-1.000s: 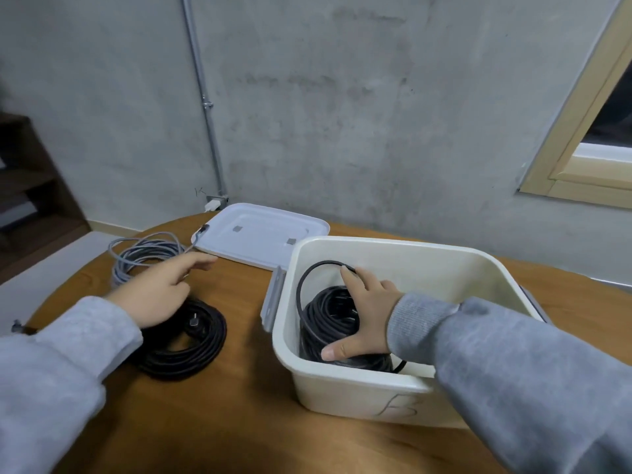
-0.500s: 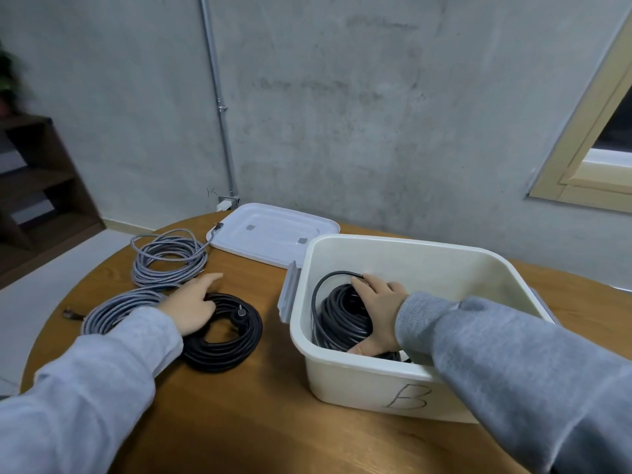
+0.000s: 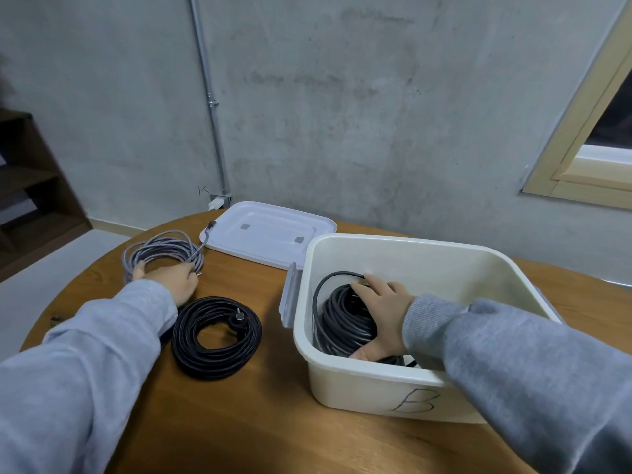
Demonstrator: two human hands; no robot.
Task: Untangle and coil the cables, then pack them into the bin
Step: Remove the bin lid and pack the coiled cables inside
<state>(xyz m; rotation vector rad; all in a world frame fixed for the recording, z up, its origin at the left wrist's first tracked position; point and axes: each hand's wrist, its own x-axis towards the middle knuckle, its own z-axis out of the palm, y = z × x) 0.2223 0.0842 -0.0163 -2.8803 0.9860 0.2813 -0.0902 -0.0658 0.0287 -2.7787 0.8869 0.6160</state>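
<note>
Black coil (image 3: pixel 345 319) in bin (image 3: pixel 376 388), right hand (image 3: pixel 383 313) flat; left hand (image 3: pixel 171 282) grips grey coil (image 3: pixel 160 249)

Bare table (image 3: pixel 273 422) before bin (image 3: pixel 376 388)

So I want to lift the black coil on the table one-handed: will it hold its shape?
Probably not fully. The black coil shows no tie, so loops would likely sag and splay. It looks thick with many turns, so probably heavyish. Its plug end lies loose on top and may dangle.
</note>
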